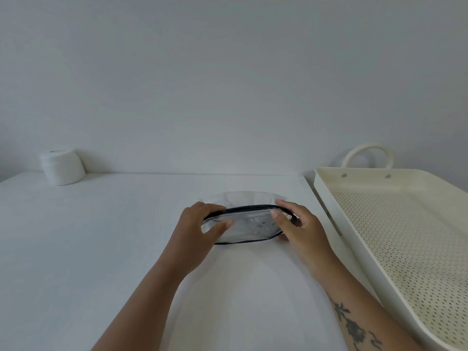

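Pinching pouch (pixel 250 225) — left hand (pixel 196 225), right hand (pixel 297 231)

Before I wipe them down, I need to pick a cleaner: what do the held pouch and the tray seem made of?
Pouch: probably soft clear plastic, glossy; it is see-through with glare patches, and has black edge trim, perhaps fabric. Tray: matte cream plastic or coated metal; it has a smooth rim and an evenly perforated floor.
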The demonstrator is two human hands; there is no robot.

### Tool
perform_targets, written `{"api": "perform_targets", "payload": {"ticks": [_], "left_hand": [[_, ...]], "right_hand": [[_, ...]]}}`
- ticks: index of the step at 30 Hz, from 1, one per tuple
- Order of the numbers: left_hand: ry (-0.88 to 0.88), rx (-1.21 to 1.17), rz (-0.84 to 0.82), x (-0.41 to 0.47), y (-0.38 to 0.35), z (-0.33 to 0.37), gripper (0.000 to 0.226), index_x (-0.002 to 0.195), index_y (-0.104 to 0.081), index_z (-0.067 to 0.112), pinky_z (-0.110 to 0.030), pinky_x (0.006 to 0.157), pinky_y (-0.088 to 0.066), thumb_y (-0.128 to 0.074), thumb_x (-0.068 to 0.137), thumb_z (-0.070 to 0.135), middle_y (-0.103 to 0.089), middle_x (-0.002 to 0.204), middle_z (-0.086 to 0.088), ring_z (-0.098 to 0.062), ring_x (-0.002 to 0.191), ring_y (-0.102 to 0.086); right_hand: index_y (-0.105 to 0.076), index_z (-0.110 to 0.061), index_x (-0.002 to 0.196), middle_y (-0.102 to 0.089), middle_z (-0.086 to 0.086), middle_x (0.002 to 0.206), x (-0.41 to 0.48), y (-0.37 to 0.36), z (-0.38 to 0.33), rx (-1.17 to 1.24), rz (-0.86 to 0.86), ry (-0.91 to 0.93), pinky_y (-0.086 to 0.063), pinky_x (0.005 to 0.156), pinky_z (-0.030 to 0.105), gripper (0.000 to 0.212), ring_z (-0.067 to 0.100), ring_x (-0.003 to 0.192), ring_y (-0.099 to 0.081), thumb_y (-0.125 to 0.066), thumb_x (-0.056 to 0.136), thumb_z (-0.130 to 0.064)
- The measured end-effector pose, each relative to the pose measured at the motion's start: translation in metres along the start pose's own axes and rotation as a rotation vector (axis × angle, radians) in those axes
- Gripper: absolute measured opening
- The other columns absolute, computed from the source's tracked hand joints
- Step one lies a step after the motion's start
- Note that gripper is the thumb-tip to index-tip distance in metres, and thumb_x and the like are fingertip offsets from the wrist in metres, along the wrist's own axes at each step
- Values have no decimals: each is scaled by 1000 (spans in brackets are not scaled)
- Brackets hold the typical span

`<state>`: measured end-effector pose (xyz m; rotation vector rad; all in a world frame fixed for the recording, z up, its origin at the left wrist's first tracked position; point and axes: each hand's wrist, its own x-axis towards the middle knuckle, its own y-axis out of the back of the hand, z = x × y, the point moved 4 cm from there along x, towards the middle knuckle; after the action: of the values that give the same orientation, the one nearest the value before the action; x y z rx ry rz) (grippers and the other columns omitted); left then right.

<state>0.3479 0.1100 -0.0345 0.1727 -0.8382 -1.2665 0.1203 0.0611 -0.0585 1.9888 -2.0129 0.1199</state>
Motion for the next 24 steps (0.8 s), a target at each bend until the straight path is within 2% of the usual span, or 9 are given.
{"api": "perform_targets", "payload": {"ticks": [3, 7, 9, 12, 14, 17, 20, 22, 24], "left_hand": [[5, -7, -54, -1, 2, -6, 24, 105, -62, 45, 0, 79, -33, -69, 83, 41, -58, 102, 25, 7, 104, -48], [41, -44, -83, 0, 6, -15, 19, 95, -64, 45, -16, 80, -44, -70, 83, 33, -58, 99, 23, 0, 99, -54], [41, -30, -65, 1, 4, -16, 18, 85, -61, 43, -22, 74, -49, -71, 83, 27, -57, 95, 21, -2, 88, -57], [-14, 38, 43, 4, 1, -10, 25, 77, -56, 40, -14, 61, -44, -68, 85, 20, -56, 85, 15, -5, 76, -56], [-53, 70, 118, 5, 0, -5, 27, 76, -53, 41, -15, 56, -43, -66, 86, 19, -54, 83, 14, -7, 71, -54], [-81, 128, 213, 6, 1, 3, 23, 78, -50, 36, -25, 52, -42, -64, 87, 20, -52, 86, 16, -12, 68, -51], [-87, 196, 294, 5, 3, 11, 19, 80, -48, 33, -27, 51, -39, -63, 87, 26, -50, 88, 15, -12, 69, -52], [-29, 194, 295, 3, 5, 12, 18, 89, -48, 36, -27, 53, -42, -66, 85, 38, -49, 91, 15, -7, 68, -54], [131, 120, 212, 1, 8, 4, 33, 102, -48, 38, -25, 58, -46, -67, 79, 52, -50, 97, 17, -4, 73, -57]], "right_hand": [[-71, -40, 97, -67, -8, 107, 0, 3, -1, 11, -4, 5, -56, 76, 29, 15, 14, 95, -64, -73, 82, -38], [-70, -27, 87, -63, -4, 98, 0, 5, -5, -13, 43, 32, -55, 85, 40, 7, 23, 94, -65, -75, 82, -24], [-68, -23, 84, -60, -2, 97, 0, 6, -8, -42, 80, 65, -53, 86, 39, 8, 25, 91, -65, -75, 82, -19], [-67, -20, 84, -59, -1, 97, -1, 9, -11, -116, 126, 131, -46, 77, 11, 10, 1, 84, -60, -75, 81, -15], [-67, -17, 85, -57, 0, 97, -2, 9, -13, -172, 147, 187, -41, 73, 4, 9, -7, 82, -56, -75, 82, -13], [-63, -15, 83, -53, -1, 95, -3, 5, -16, -248, 187, 270, -42, 68, 5, 12, -5, 80, -56, -73, 83, -9], [-57, -21, 81, -49, -4, 95, -4, 1, -16, -303, 236, 312, -42, 67, 6, 20, -2, 80, -55, -67, 85, -5], [-56, -24, 84, -51, -3, 96, -4, 4, -14, -308, 284, 295, -42, 66, 7, 21, -4, 83, -54, -64, 85, -4], [-55, -32, 84, -56, -3, 97, -2, 10, -10, -258, 341, 246, -44, 66, 13, 28, -2, 86, -55, -62, 86, -5]]}}
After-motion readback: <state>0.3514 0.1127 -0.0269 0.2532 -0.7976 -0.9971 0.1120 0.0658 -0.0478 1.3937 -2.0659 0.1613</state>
